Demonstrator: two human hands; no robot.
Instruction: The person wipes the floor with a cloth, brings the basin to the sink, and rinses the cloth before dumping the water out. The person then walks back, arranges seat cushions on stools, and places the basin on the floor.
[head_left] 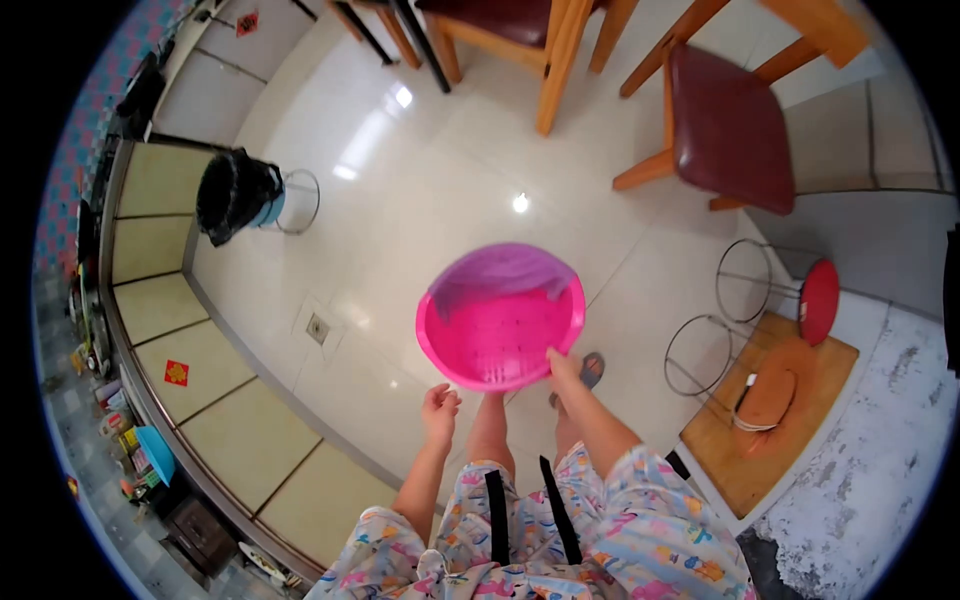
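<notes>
A bright pink plastic basin [495, 340] hangs tilted in front of my legs, its inside facing me. Small marks or holes show in its bottom, and a purple layer [505, 268] covers the far inner wall; I cannot tell whether that is cloth or part of the basin. My right hand [562, 366] grips the near right rim. Just off the near left rim is my left hand [441, 408], its fingers loosely bent and slightly apart, with nothing visible in it.
A trash can with a black bag [238, 195] stands at the left, before the cabinets [215, 375]. Wooden chairs with dark red seats [725, 125] are at the upper right. A round red stool [819, 303] lies sideways by a wooden board [770, 430]. A floor drain [318, 328] is nearby.
</notes>
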